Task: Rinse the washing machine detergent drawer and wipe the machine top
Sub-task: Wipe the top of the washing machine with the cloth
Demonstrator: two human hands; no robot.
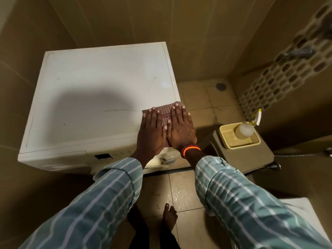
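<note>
The white washing machine top (pixel 89 83) fills the middle of the view. A striped pinkish cloth (pixel 164 113) lies on its front right corner. My left hand (pixel 151 133) and my right hand (pixel 181 130) press flat on the cloth side by side, with fingers stretched forward. They cover most of the cloth. On the front panel, the detergent drawer (pixel 53 156) sits flush at the left, apparently closed. A dark display (pixel 103 156) sits beside it.
To the right of the machine is a grey stool (pixel 251 157). It carries a yellow tray (pixel 233 141) holding a spray bottle (pixel 244 130). A floor drain (pixel 220 86) sits in the far corner and a tap (pixel 298 53) on the right wall. My bare foot (pixel 169 216) stands on the tiled floor.
</note>
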